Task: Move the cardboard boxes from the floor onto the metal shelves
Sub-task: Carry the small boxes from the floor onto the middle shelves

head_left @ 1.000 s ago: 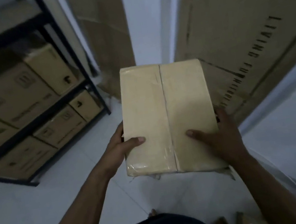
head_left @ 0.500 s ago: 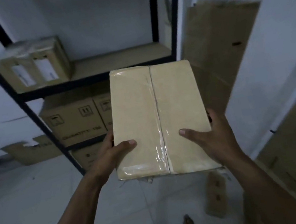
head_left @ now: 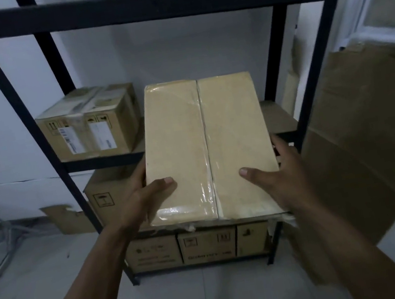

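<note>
The metal shelves [head_left: 142, 5] stand ahead, with a taped box [head_left: 88, 122] at the middle shelf's left. The cardboard box [head_left: 206, 148] is held in the air before that shelf. It looks stiff, tape-slick and probably fairly light. The left hand [head_left: 144, 199] and right hand [head_left: 281, 177] clasp its near side edges, thumbs on top.

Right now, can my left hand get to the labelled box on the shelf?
Probably not as things stand: the left hand and right hand both grip the taped box. The labelled box itself sits unblocked near the front edge of the shelf.
</note>
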